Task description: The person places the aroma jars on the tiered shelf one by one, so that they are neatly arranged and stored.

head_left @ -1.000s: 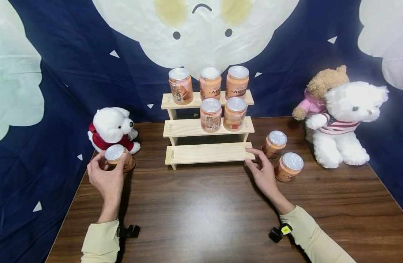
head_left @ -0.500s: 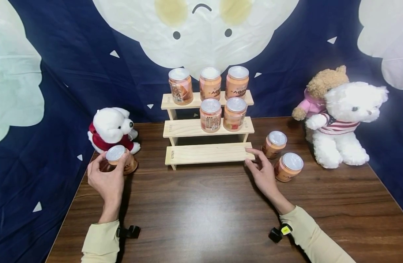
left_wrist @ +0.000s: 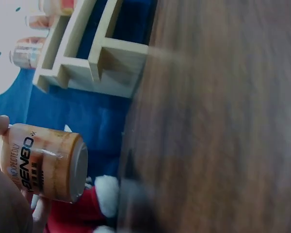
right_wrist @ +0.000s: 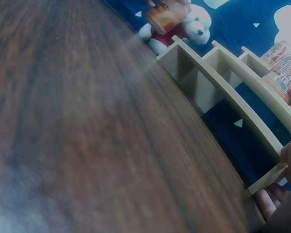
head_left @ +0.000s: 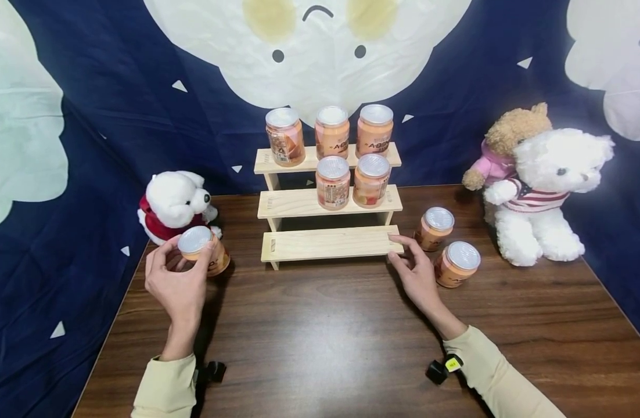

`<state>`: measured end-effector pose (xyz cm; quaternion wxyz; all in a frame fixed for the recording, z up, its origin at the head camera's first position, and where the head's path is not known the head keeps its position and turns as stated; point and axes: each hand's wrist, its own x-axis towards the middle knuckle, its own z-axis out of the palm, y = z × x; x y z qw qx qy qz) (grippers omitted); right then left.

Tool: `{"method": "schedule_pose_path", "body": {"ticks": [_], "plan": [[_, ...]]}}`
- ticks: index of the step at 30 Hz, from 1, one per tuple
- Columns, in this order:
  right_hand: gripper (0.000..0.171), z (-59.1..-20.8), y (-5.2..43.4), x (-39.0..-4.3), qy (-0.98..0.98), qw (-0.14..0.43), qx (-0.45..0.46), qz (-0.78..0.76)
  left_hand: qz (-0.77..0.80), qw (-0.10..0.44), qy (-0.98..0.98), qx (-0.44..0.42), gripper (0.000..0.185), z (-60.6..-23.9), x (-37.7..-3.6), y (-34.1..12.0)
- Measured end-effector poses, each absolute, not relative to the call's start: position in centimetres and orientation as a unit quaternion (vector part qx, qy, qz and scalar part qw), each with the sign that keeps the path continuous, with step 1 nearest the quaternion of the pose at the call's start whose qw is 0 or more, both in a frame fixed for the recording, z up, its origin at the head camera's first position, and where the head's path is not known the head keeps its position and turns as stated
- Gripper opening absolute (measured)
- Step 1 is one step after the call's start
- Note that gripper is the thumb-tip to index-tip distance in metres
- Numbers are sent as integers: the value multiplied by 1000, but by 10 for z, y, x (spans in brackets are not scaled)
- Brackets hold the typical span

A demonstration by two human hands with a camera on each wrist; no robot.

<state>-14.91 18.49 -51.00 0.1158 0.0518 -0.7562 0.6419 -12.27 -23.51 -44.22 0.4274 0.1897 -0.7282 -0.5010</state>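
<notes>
My left hand grips an orange can with a silver lid, lifted off the table and tilted, in front of a small white plush dog. The left wrist view shows the same can lying sideways in my fingers. My right hand is at the right end of the lowest step of a three-step wooden stand. Its index finger lies on top of the step and its thumb is against the front edge, pinching it. The stand's steps also run across the right wrist view.
Three orange cans stand on the top step and two on the middle step. Two more cans sit on the table right of the stand. A white plush dog is at left, and two plush bears are at right.
My left hand has lifted the can and carried it a little to the right, away from the plush dog. The right hand has stayed at the stand.
</notes>
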Motion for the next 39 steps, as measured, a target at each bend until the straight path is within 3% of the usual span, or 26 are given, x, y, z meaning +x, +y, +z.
{"method": "schedule_pose_path", "body": {"ticks": [6, 15, 39], "plan": [[37, -510, 184, -149, -759, 114, 50, 639, -508, 432, -727, 164, 50, -414, -111, -214], [37, -509, 184, -148, -760, 112, 41, 639, -504, 433, -739, 113, 53, -419, -125, -211], [36, -510, 185, -149, -760, 114, 46, 639, -567, 415, -712, 2, 54, -403, -158, -146]]}}
